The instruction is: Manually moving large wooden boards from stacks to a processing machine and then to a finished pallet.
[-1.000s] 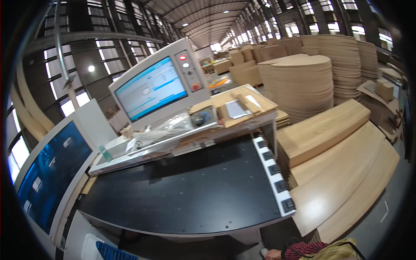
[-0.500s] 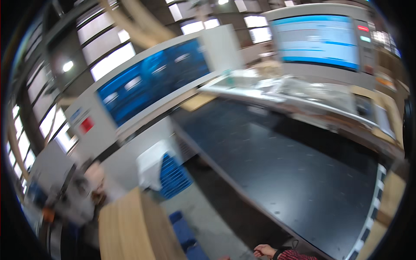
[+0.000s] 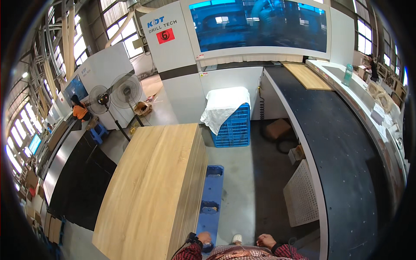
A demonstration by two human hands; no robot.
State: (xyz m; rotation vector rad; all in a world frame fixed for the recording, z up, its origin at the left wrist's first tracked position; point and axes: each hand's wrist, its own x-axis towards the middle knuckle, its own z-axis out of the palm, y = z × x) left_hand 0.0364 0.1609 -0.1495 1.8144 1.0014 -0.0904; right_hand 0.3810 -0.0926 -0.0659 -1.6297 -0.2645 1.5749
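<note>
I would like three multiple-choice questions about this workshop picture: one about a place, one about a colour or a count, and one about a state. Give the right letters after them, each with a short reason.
1. Where does the stack of wooden panels stand?
A. to the left of the person's hands
B. on the black machine table
C. inside the crate

2. What colour is the plastic crate under the white cloth?
A. red
B. blue
C. yellow

3. How are the left hand and the right hand?
A. both grip a panel
B. one holds a bottle
C. both hold nothing

Answers:
1 A: the stack rises left of both hands, on the blue pallet, apart from the black table.
2 B: its lattice walls are blue.
3 C: both hands sit low by the body, with nothing in them.
</note>
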